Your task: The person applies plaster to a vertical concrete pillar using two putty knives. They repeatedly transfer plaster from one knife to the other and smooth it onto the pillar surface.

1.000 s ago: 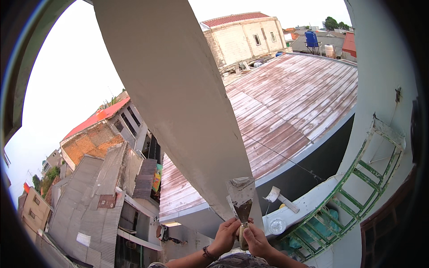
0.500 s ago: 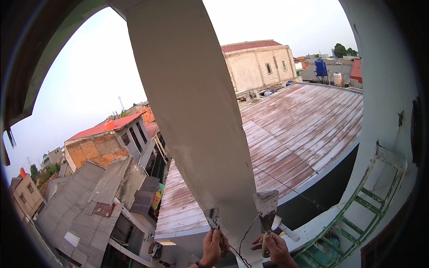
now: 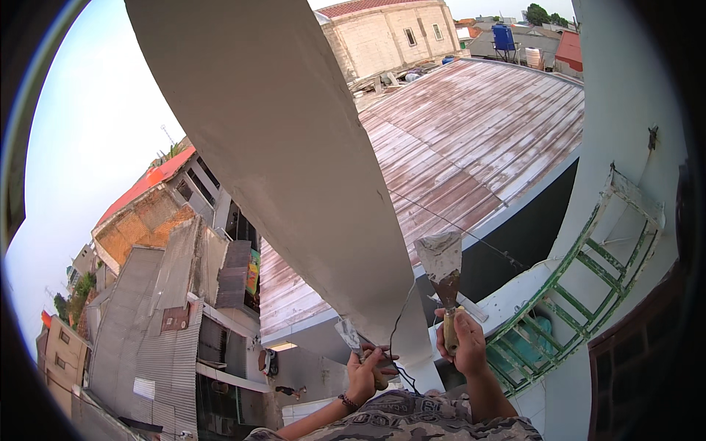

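Note:
My left hand (image 3: 360,384) is closed around the handle of a narrow putty knife (image 3: 348,335), whose whitish, smeared blade points up and to the left. In my right hand (image 3: 468,344) is a wider putty knife (image 3: 440,257) with a wooden handle. Its broad blade points up and carries grey-white paste or residue. Between and beyond the hands rises a grey plastered column (image 3: 287,169), tilted in the view. Both blades appear close to its lower part; whether either touches it I cannot tell. A thin black wire (image 3: 396,331) hangs by the column, near my left fingers.
A green, paint-spotted ladder (image 3: 581,312) leans at the right near a pale wall (image 3: 625,95). Beyond the column lies a rusty corrugated metal roof (image 3: 478,140). Lower roofs (image 3: 140,316) and a ground-level passage lie far below on the left.
The view has tipped downward, bringing my patterned shirt in. My right hand has raised the wide putty knife; my left has turned its narrow one leftward, with fingers stretched toward the wire.

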